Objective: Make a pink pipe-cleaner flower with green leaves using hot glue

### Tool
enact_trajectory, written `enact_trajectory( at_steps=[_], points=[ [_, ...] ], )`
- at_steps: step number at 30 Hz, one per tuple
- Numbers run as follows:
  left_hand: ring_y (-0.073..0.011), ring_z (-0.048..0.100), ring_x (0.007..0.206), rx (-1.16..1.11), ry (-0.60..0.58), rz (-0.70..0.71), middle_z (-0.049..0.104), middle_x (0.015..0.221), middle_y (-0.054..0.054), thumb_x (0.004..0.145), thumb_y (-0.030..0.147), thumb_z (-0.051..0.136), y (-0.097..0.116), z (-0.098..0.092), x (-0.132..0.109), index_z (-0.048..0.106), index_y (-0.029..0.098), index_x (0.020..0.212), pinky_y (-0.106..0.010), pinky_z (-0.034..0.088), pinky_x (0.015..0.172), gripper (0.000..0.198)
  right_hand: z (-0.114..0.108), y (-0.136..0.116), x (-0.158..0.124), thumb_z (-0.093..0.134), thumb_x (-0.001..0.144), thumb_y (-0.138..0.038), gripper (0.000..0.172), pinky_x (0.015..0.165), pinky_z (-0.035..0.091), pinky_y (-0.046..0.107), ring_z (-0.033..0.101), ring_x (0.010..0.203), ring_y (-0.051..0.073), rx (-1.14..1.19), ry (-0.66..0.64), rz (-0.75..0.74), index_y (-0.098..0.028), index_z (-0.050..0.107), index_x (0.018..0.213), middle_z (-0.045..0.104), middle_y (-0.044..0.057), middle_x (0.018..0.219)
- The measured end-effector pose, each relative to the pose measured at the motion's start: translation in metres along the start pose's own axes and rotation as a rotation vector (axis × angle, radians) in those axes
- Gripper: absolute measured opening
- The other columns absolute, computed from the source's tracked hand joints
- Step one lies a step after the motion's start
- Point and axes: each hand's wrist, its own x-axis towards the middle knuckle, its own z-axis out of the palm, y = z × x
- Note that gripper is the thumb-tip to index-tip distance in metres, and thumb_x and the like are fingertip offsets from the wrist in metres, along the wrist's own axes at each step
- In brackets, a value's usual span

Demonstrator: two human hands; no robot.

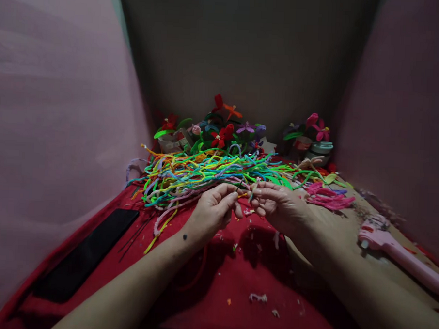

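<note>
My left hand (220, 202) is closed in a pinch on a short orange pipe cleaner (243, 195), which spans the small gap between my hands. A thin dark tip, too small to name, shows by the left fingertips. My right hand (276, 201) has thumb and forefinger pressed together on a thin pale-green piece (254, 190) with a whitish end; its exact kind is unclear. Both hands are held above the red cloth (199, 299), just in front of a large heap of colourful pipe cleaners (204, 171).
Pipe-cleaner flowers (221, 133) stand at the back, with a lidded jar (320, 150) to their right. A black phone (88, 256) and thin dark wires (134, 233) lie at left. On the right are pink pipe cleaners (329, 197) and a pink glue gun (397, 247). Fuzz scraps (258, 298) dot the cloth.
</note>
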Motion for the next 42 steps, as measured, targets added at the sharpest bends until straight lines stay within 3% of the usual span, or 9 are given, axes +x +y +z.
enact_trajectory(
  at_steps=[7, 24, 31, 38, 42],
  points=[
    [-0.0011, 0.03, 0.032, -0.051, -0.052, -0.045, 0.058, 0.062, 0.003, 0.082, 0.031, 0.046, -0.003, 0.009, -0.003, 0.043, 0.019, 0.085, -0.013, 0.022, 0.032, 0.013, -0.002, 0.005, -0.005, 0.074, 0.058, -0.015, 0.015, 0.042, 0.028, 0.016, 0.036, 0.046, 0.002, 0.031, 0.048, 0.038, -0.013, 0.067, 0.071, 0.048, -0.005, 0.057],
    [-0.0011, 0.034, 0.029, -0.083, -0.188, -0.096, 0.059, 0.057, 0.002, 0.083, 0.03, 0.044, -0.003, 0.008, -0.005, 0.052, 0.015, 0.083, -0.014, 0.02, 0.03, 0.017, 0.005, 0.009, -0.01, 0.071, 0.063, -0.02, 0.015, 0.045, 0.028, 0.019, 0.042, 0.048, 0.004, -0.057, 0.035, -0.025, -0.014, 0.07, 0.077, 0.057, 0.0, 0.057],
    [-0.0024, 0.037, 0.031, 0.015, -0.159, -0.085, 0.056, 0.054, 0.002, 0.082, 0.032, 0.046, 0.003, 0.01, -0.008, 0.055, 0.013, 0.074, -0.015, 0.024, 0.033, 0.022, 0.007, 0.009, -0.012, 0.072, 0.063, -0.022, 0.011, 0.048, 0.03, 0.02, 0.045, 0.05, 0.006, -0.083, 0.039, -0.063, -0.016, 0.067, 0.069, 0.057, -0.001, 0.058],
    [-0.0049, 0.044, 0.038, 0.296, 0.028, 0.058, 0.05, 0.051, 0.004, 0.081, 0.038, 0.048, -0.004, 0.015, -0.008, 0.053, 0.015, 0.069, -0.016, 0.032, 0.038, 0.026, 0.011, 0.013, -0.016, 0.072, 0.063, -0.021, 0.012, 0.05, 0.032, 0.022, 0.046, 0.054, 0.008, -0.094, 0.081, -0.062, -0.016, 0.069, 0.073, 0.057, -0.001, 0.062],
    [-0.0042, 0.038, 0.036, 0.35, 0.068, 0.093, 0.043, 0.044, 0.006, 0.083, 0.035, 0.045, -0.006, 0.017, -0.01, 0.05, 0.015, 0.059, -0.017, 0.03, 0.038, 0.031, 0.015, 0.011, -0.02, 0.072, 0.062, -0.023, 0.012, 0.05, 0.032, 0.022, 0.046, 0.056, 0.009, -0.116, 0.106, -0.064, -0.018, 0.069, 0.071, 0.058, 0.0, 0.064]
  ],
)
